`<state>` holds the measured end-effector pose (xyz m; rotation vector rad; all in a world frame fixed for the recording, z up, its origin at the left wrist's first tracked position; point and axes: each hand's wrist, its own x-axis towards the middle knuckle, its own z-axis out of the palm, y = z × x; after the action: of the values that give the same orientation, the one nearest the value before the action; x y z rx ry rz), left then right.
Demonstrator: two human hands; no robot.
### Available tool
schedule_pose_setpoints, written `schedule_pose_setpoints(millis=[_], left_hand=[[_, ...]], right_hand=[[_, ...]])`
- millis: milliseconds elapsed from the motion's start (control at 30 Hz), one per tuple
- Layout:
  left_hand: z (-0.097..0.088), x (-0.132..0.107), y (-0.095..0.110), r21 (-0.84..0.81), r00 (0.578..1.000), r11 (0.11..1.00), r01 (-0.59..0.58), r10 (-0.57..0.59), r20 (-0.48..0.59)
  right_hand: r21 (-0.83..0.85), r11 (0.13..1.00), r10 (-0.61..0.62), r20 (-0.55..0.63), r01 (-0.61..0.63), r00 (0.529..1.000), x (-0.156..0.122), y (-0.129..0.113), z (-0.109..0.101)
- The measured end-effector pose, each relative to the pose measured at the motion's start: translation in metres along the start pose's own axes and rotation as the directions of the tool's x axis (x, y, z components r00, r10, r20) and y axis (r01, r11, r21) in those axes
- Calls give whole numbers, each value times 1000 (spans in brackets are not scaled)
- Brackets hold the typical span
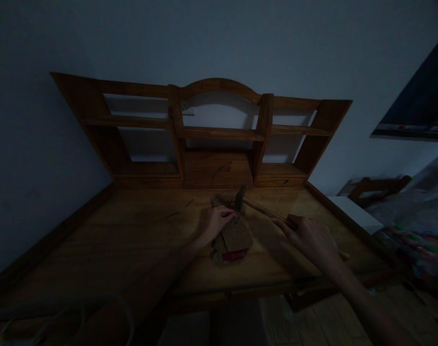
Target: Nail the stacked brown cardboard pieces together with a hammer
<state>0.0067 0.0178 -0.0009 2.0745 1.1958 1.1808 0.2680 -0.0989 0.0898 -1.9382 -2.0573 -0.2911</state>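
Where our left hand (217, 222) meets the brown block (237, 239), its thumb and forefinger are pinched together on a slender piece (236, 217), too small and dim to identify. Our right hand (310, 238), its fingers curled round the wooden handle of a hammer (264, 209), stands well to the right of the block, so that our left is the nearer of the two. The governing relation, we judge, is that between hammer head and pinch: the hammer's long axis slants forward and leftward from the right hand, and its head appears just beyond the left fingertips. Whether it touches them, the slender piece or the block, we cannot tell. The block rests near the middle of the wooden surface (132, 228), its length seeming to run away from us, with a red patch (235, 255) at its near end. To its left, well apart, we note two thin dark strips (173, 214); beyond, a wooden shelf unit (219, 133) stands along the back of the surface, before the pale wall (219, 38).
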Motion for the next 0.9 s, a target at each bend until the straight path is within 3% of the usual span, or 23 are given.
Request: schedule_pose_setpoints(millis=[333,533,900], left_hand=[[0,-1,-3,30,997,997,-70,69,29],[0,-2,-2,-6,999,1000,-30,30,23],[-1,-3,0,12,996,996,-84,84,26]], right_hand=[[3,999,34,26,-34,999,-2,0,0],[26,999,36,34,-36,999,-3,-2,-4],[11,1000,8,55,-9,998,-2,-1,2]])
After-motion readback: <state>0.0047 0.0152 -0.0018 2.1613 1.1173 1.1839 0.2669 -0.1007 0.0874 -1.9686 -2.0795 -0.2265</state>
